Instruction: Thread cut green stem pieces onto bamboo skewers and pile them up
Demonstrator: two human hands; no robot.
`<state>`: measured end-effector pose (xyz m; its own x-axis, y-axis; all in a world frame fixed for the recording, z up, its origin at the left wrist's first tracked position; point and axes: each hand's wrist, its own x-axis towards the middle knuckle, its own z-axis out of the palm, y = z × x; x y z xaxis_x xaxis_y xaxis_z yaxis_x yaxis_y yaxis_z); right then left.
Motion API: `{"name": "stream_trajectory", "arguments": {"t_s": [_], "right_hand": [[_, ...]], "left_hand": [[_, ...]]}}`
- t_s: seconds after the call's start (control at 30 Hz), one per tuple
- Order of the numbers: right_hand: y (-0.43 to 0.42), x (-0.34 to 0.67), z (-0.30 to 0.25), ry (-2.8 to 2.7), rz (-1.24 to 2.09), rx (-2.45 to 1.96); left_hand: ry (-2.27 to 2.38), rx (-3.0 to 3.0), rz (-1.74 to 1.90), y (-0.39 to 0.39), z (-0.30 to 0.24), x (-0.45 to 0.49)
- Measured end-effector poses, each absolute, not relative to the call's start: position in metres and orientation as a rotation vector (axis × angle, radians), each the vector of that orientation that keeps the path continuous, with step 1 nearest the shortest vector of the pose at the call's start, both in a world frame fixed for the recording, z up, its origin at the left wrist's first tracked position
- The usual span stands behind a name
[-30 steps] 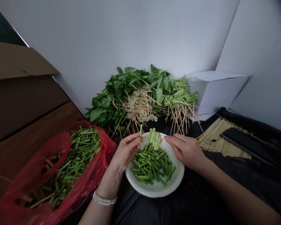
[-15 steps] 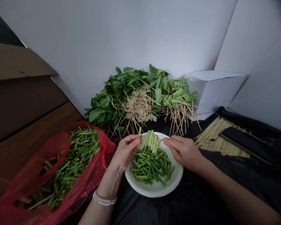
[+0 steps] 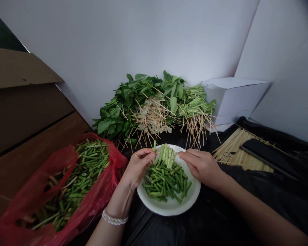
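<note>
Over a white bowl (image 3: 166, 210) of cut green stem pieces (image 3: 169, 184), my two hands face each other. Pinched upright between the thumb and fingers of my left hand (image 3: 140, 165) is one green stem piece (image 3: 154, 147). My right hand (image 3: 200, 165) is closed on a thin bamboo skewer (image 3: 176, 154), whose far part runs through a row of several stem pieces (image 3: 166, 155). The skewer's tip is at the left-hand piece; whether it has pierced that piece I cannot tell.
At left lies a red plastic bag (image 3: 92, 200) of cut stems. Behind the bowl are leafy greens (image 3: 107, 124), skewered pale food (image 3: 151, 114) and skewered stems (image 3: 197, 106) against the wall. A white box (image 3: 236, 99), loose skewers (image 3: 226, 147) and a black phone-like object (image 3: 264, 155) are at right.
The single stem piece in my left hand has shifted very slightly down and right. My right hand and the skewered row have hardly moved.
</note>
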<state>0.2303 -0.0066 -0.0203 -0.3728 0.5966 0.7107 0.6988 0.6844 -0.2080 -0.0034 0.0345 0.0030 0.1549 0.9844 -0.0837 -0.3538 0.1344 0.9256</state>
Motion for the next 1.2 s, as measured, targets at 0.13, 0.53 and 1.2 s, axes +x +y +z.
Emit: {"name": "stream_trajectory", "arguments": {"t_s": [0.13, 0.53, 1.2], "right_hand": [[-0.0074, 0.2294, -0.0192, -2.097, 0.013, -0.994], [-0.0072, 0.2277, -0.019, -2.106, -0.001, -0.974], [-0.0044, 0.2303, -0.0199, -1.903, -0.118, -1.015]], "left_hand": [[0.891, 0.937, 1.186, 0.034, 0.0022, -0.0033], [0.906, 0.96, 1.18, 0.03, 0.0027, 0.0024], [1.112, 1.787, 0.87, 0.0328, -0.0048, -0.0045]]}}
